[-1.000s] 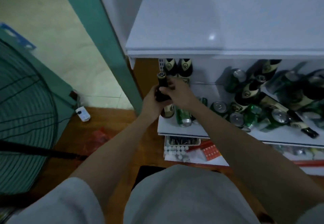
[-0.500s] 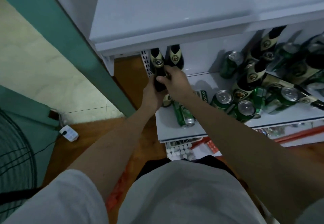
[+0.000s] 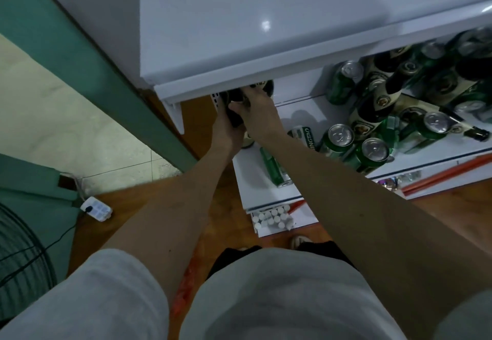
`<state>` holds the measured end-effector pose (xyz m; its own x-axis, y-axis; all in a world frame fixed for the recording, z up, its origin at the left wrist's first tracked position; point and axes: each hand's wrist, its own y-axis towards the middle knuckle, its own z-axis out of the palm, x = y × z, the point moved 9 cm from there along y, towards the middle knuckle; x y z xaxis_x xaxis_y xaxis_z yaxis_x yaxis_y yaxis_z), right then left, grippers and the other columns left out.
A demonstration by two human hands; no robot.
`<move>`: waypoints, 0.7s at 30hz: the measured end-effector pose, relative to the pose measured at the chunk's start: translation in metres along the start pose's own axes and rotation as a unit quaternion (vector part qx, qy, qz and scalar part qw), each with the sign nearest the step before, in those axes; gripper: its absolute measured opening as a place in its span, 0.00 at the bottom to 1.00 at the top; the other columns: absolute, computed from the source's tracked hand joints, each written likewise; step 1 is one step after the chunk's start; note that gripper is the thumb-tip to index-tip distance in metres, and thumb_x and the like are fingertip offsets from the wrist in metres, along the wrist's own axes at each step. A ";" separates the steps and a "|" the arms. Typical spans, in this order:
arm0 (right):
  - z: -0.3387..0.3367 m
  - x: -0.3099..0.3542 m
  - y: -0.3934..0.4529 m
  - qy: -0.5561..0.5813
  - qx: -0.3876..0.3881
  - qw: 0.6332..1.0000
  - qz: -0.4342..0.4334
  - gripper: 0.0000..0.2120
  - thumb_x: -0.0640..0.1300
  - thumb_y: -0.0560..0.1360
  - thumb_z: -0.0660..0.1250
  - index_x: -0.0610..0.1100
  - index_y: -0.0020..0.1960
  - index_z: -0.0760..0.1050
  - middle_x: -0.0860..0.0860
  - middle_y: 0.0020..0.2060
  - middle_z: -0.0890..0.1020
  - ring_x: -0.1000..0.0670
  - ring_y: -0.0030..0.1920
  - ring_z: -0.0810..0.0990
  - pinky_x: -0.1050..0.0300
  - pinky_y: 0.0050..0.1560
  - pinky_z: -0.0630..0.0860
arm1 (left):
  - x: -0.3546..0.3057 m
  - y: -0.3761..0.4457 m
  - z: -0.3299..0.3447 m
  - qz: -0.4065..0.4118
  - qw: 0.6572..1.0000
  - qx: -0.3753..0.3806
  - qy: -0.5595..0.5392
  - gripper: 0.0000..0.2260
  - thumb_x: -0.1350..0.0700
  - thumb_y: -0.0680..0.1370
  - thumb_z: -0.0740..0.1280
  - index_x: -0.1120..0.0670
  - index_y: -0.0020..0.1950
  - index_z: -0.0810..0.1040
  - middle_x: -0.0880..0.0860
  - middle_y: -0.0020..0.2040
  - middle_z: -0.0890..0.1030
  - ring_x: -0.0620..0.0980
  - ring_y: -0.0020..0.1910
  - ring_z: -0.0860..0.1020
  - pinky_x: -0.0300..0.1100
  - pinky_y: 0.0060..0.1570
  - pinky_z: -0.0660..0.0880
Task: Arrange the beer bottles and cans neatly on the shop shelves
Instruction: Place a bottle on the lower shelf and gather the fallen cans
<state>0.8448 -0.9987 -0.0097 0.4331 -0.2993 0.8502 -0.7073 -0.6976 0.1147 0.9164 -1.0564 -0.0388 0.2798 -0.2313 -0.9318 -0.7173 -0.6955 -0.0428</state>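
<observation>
A dark beer bottle stands at the back left corner of the white shelf, its top hidden under the shelf above. My left hand grips its body from the left. My right hand wraps over it from the right. Another dark bottle stands just behind, mostly hidden. A green can lies on its side near the shelf's front. To the right, green cans and dark bottles lie in a jumbled heap.
The upper white shelf overhangs the hands. A green door frame slants down the left. On the wooden floor lie a white power strip and a fan. White-capped items sit on the lowest shelf.
Both hands have pushed the dark bottle further back under the upper shelf, so its neck is now hidden. My view has swung closer over the shelf.
</observation>
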 end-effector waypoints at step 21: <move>-0.062 -0.016 -0.077 -0.175 0.184 0.963 0.089 0.18 0.54 0.82 0.58 0.41 0.61 0.75 0.41 0.52 0.81 0.40 0.51 0.80 0.46 0.54 0.78 | 0.007 -0.067 0.014 -0.152 0.922 0.125 0.332 0.34 0.28 0.73 0.52 0.57 0.54 0.76 0.63 0.52 0.79 0.63 0.51 0.78 0.56 0.54 0.75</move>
<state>0.8573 -0.8999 -0.0004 0.5309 -0.5911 0.6072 -0.5699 -0.7793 -0.2605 0.9572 -1.0023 -0.0473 0.7627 -0.4745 -0.4395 -0.6420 -0.6380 -0.4252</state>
